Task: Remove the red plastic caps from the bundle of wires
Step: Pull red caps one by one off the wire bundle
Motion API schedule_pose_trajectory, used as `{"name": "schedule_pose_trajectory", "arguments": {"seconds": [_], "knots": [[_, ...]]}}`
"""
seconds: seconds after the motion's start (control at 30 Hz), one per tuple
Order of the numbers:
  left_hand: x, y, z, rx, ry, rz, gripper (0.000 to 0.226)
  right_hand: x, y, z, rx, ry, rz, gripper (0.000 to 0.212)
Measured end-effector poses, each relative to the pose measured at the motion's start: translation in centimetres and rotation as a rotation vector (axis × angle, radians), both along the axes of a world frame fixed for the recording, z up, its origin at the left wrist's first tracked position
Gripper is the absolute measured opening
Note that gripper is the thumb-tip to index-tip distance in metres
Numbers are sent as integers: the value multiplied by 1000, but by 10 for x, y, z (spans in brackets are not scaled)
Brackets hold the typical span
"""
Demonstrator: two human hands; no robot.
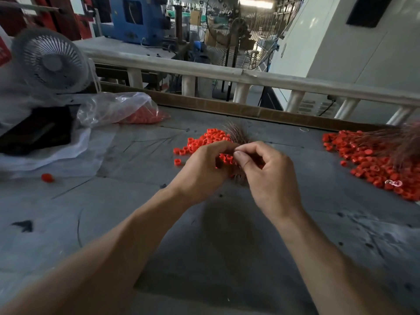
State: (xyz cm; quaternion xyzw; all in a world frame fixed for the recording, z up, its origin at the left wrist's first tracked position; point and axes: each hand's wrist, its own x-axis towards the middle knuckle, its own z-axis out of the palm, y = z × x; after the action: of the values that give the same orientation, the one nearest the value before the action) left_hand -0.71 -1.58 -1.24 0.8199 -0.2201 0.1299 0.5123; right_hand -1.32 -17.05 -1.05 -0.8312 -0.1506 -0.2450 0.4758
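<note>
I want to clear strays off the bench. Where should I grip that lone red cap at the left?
Pinch the lone red cap across its round sides from above, probably: it lies apart on the flat table, nothing crowding it.

A grey, scuffed desk (204, 235) fills the near scene. A white railing (227, 75) runs along its far side. Beyond stand a blue machine (136, 19) at far left and a large white cabinet (352, 48) at right — daylight is dim and cool.

Two bare hands (238, 169), one white table fan (48, 60), one clear plastic bag (113, 108) — red plastic caps (372, 164) too many to count.
</note>
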Motion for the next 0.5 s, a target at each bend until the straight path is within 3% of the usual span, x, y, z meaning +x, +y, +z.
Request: {"name": "schedule_pose_trajectory", "arguments": {"seconds": [0.07,0.23,0.5], "knots": [[0,-3,0,-88,14,-49,33,-3,0,3,126,36,41,8],[2,-5,-3,-239,58,35,12,-3,-6,9,328,88,41,10],[4,2,1,-101,-24,135,8,1,-21,13,490,73,-25,17]]}}
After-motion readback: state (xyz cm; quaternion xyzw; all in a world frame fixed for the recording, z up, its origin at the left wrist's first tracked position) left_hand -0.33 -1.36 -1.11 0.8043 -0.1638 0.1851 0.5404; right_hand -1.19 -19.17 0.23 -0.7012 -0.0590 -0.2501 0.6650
